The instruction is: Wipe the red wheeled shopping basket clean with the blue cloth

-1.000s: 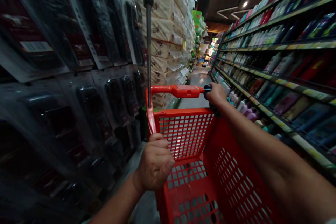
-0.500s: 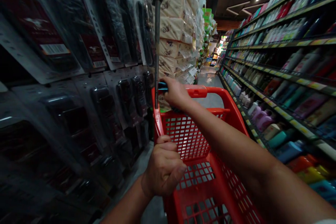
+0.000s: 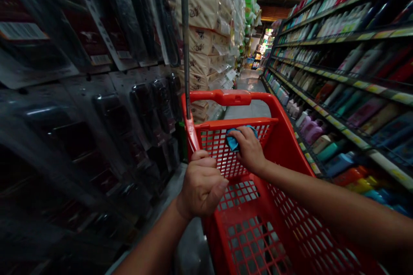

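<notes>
Along a supermarket aisle, seen from the head camera, looking down into a red shopping cart (image 3: 219,97). Both hands are at work on the cart, at its front end. Left hand (image 3: 201,184): fingers (image 3: 206,164) curled shut around the cart's left side bar (image 3: 190,131). Right hand (image 3: 248,150): fingers (image 3: 250,139) partly curved over a blue cloth (image 3: 232,141), which lies against the inner face of the cart's front mesh wall (image 3: 216,154), just below its top rail; whether the cloth is gripped or only pressed flat cannot be told. Compared with the earlier frames, the right hand has moved off the handle, which now shows bare, and down to the mesh, and more of the cloth is visible. The left hand's grip matches the earlier frames. Surroundings: blister-packed goods on a pegboard wall (image 3: 142,111) and stacked wrapped tissue packs (image 3: 201,13) at left, a thin metal rod (image 3: 185,30) rising from the cart, bottle-filled shelves (image 3: 338,30) at right.
</notes>
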`<move>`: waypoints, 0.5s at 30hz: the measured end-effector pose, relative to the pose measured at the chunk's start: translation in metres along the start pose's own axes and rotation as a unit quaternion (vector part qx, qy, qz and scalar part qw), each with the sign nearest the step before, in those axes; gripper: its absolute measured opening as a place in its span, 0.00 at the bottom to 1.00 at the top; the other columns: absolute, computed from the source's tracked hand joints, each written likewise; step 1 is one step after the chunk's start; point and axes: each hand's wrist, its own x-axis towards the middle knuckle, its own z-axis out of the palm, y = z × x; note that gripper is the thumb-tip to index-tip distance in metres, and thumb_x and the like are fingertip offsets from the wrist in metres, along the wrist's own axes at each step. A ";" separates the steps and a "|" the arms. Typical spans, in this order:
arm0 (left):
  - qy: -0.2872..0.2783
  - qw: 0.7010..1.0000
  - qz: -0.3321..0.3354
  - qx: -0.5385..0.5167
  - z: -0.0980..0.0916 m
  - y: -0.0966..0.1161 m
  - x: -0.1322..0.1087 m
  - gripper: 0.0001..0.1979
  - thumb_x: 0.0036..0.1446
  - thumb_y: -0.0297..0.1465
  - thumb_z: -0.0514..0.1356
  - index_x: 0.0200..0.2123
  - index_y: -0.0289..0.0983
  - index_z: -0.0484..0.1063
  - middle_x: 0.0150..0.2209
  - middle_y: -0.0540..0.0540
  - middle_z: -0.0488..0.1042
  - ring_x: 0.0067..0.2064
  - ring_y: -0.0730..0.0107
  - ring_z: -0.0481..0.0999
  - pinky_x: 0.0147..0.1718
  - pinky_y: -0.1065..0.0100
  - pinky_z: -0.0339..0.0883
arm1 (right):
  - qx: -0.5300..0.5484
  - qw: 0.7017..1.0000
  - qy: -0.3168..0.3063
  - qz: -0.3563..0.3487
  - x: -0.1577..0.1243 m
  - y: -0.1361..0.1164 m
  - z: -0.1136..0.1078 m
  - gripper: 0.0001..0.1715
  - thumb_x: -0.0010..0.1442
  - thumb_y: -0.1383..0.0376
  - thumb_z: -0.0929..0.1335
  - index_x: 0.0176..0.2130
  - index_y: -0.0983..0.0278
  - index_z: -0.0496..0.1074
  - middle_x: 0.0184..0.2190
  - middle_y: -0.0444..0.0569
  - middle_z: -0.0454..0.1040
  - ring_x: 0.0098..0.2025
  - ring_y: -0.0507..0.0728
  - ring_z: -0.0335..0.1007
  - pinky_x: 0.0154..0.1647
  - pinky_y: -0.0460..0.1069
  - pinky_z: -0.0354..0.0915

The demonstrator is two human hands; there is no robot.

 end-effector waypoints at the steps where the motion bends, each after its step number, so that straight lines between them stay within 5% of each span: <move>1: -0.001 1.000 0.000 -0.002 0.002 0.000 0.001 0.23 0.69 0.33 0.44 0.19 0.39 0.54 0.15 0.55 0.60 0.24 0.71 0.57 0.41 0.58 0.55 | 0.016 1.000 0.014 0.004 0.003 -0.011 0.006 0.26 0.58 0.75 0.64 0.54 0.63 0.74 0.51 0.56 0.70 0.54 0.64 0.62 0.58 0.56 0.62; 7: -0.023 1.000 -0.003 -0.007 0.008 0.006 0.005 0.24 0.69 0.34 0.43 0.19 0.39 0.55 0.16 0.53 0.61 0.24 0.71 0.55 0.37 0.57 0.53 | 0.074 0.997 0.007 -0.005 0.004 -0.070 0.068 0.20 0.69 0.65 0.64 0.57 0.51 0.73 0.57 0.49 0.69 0.58 0.62 0.60 0.64 0.57 0.59; 11: -0.026 1.000 -0.003 -0.005 0.007 0.006 0.006 0.23 0.70 0.35 0.43 0.20 0.39 0.55 0.17 0.53 0.61 0.24 0.71 0.56 0.39 0.56 0.53 | 0.076 0.990 -0.114 -0.022 -0.058 -0.064 0.113 0.19 0.72 0.62 0.62 0.59 0.51 0.72 0.60 0.49 0.69 0.61 0.62 0.58 0.58 0.54 0.64; 15: -0.036 0.999 -0.006 -0.003 0.006 0.002 0.005 0.23 0.71 0.34 0.42 0.21 0.39 0.55 0.17 0.54 0.58 0.24 0.71 0.56 0.38 0.56 0.53 | 0.081 0.961 -0.252 -0.083 -0.123 -0.035 0.126 0.15 0.70 0.64 0.64 0.53 0.56 0.75 0.55 0.51 0.72 0.56 0.62 0.61 0.47 0.53 0.67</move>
